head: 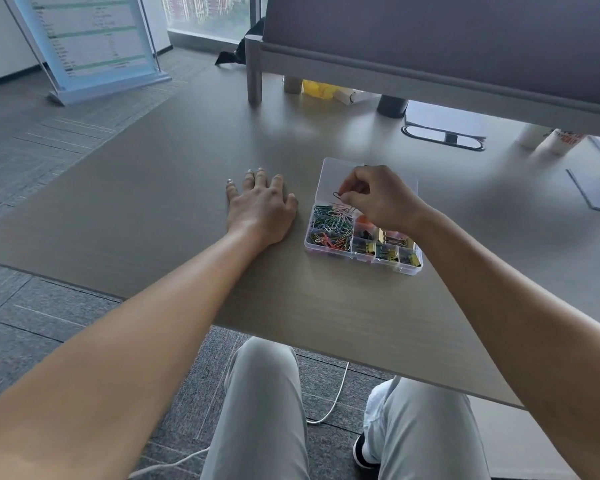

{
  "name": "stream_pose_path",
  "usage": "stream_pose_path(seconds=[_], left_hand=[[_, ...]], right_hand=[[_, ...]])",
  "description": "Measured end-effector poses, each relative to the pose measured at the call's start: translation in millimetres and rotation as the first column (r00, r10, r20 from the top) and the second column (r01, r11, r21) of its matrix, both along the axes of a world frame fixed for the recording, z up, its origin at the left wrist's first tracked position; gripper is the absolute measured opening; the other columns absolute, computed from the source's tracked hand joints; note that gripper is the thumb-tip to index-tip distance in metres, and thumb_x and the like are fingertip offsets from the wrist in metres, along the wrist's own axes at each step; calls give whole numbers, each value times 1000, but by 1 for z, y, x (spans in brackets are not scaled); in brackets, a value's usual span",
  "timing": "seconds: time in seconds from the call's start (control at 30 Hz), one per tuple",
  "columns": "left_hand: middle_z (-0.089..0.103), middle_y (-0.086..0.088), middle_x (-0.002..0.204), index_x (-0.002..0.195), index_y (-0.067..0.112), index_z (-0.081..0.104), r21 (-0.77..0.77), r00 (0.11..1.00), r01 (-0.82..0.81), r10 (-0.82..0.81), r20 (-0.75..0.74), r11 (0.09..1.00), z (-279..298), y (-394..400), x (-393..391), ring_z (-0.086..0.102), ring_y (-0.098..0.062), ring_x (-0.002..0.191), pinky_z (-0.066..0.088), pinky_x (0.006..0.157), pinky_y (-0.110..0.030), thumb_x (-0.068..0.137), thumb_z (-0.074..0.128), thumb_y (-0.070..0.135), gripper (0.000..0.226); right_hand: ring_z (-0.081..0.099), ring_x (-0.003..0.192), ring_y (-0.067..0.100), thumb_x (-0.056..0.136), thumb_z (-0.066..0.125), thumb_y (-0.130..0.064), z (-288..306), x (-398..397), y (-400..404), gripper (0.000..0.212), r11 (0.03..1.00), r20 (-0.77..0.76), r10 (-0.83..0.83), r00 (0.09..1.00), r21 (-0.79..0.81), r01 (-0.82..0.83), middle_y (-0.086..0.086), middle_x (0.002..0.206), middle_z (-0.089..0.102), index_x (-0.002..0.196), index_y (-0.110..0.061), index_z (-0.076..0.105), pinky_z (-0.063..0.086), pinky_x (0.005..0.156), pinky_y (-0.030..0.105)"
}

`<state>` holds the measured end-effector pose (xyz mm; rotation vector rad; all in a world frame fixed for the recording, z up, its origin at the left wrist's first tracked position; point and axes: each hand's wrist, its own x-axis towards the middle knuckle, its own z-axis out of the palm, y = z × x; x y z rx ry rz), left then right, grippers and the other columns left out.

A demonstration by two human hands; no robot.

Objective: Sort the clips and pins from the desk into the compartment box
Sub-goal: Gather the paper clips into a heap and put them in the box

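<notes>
A clear plastic compartment box [326, 252] sits open on the desk, its lid [329, 174] folded back flat. The large left compartment holds several coloured paper clips [329, 226]. The smaller compartments on the right hold binder clips [378, 249], partly hidden by my right wrist. My right hand [378, 199] hovers over the box and pinches a dark paper clip [336, 195] between thumb and fingers, above the paper clip compartment. Left of the box, my left hand [260, 206] lies flat on the desk, palm down, fingers apart, holding nothing.
A grey partition [430, 36] on a post [254, 71] rises at the back of the desk [153, 220]. Behind it stand cups, a yellow object [317, 88], and a dark cup [392, 105]. A cable port [444, 137] and papers [596, 195] lie to the right. My knees are below the desk edge.
</notes>
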<state>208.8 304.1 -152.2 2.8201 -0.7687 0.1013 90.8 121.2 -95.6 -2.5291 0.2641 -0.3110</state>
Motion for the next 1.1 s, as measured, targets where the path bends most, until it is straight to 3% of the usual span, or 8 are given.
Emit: stream_pose_path(seconds=[0.1, 0.23, 0.33, 0.4, 0.57, 0.83, 0.93, 1.1], left_hand=[[27, -13, 161, 146, 22, 39, -12, 1000, 2, -2, 3, 1000, 1, 1, 1, 20, -32, 151, 11, 120, -60, 97, 26, 50, 58], [27, -13, 162, 146, 22, 40, -13, 1000, -1, 1, 6, 1000, 0, 1, 0, 18, -31, 151, 11, 120, -58, 97, 27, 50, 58], [29, -13, 161, 145, 22, 41, -25, 1000, 2, -2, 4, 1000, 0, 1, 0, 19, -31, 151, 11, 120, -59, 96, 27, 49, 57], [29, -13, 160, 144, 22, 42, -28, 1000, 3, -3, 8, 1000, 0, 2, 0, 20, -30, 150, 12, 120, -59, 96, 27, 49, 58], [28, -13, 161, 145, 22, 41, -25, 1000, 0, 0, 4, 1000, 1, 2, 0, 19, -30, 151, 11, 120, -59, 96, 27, 49, 57], [28, -13, 161, 144, 22, 41, -15, 1000, 0, 0, 5, 1000, 1, 1, -1, 19, -30, 151, 12, 120, -59, 97, 27, 50, 57], [28, -13, 161, 144, 22, 41, -16, 1000, 1, -1, 3, 1000, 1, 1, -1, 19, -30, 151, 12, 120, -59, 96, 27, 50, 56], [29, -13, 160, 140, 22, 43, -20, 1000, 4, -4, 12, 1000, 0, 1, 0, 20, -30, 150, 12, 120, -59, 96, 27, 49, 54]], right_hand=[[70, 78, 12, 93, 71, -12, 5, -7, 5, 6, 1000, 19, 13, 1000, 6, -13, -3, 88, 74, 96, -15, 76, 54, 73, 21], [64, 61, -5, 93, 71, -13, 8, -16, 15, 7, 995, -20, 74, 997, -59, -75, -5, 80, 73, 94, -16, 77, 46, 57, 8], [66, 76, 5, 94, 68, -15, 8, -12, 14, 13, 991, 53, -26, 998, -132, 33, -4, 87, 73, 100, -17, 79, 53, 75, 22], [68, 84, 12, 94, 68, -17, 8, -7, 11, 16, 987, 36, -74, 997, -139, 78, -2, 92, 74, 105, -16, 80, 52, 80, 23], [74, 73, 13, 91, 74, -26, 4, 2, 8, 10, 992, -111, -35, 993, -128, 21, -4, 79, 78, 95, -20, 81, 38, 59, 4], [74, 73, 16, 91, 76, -22, 2, 1, 9, 7, 994, -50, -41, 998, -107, 35, -3, 82, 75, 92, -16, 78, 58, 78, 31], [71, 78, 14, 91, 76, -24, 6, -3, 12, 10, 994, 20, -58, 998, -91, 60, -2, 85, 75, 93, -15, 79, 58, 77, 30], [70, 68, 10, 95, 70, -18, 11, -14, 16, 11, 994, 18, -49, 999, -93, 50, -2, 86, 75, 98, -14, 80, 60, 74, 29]])
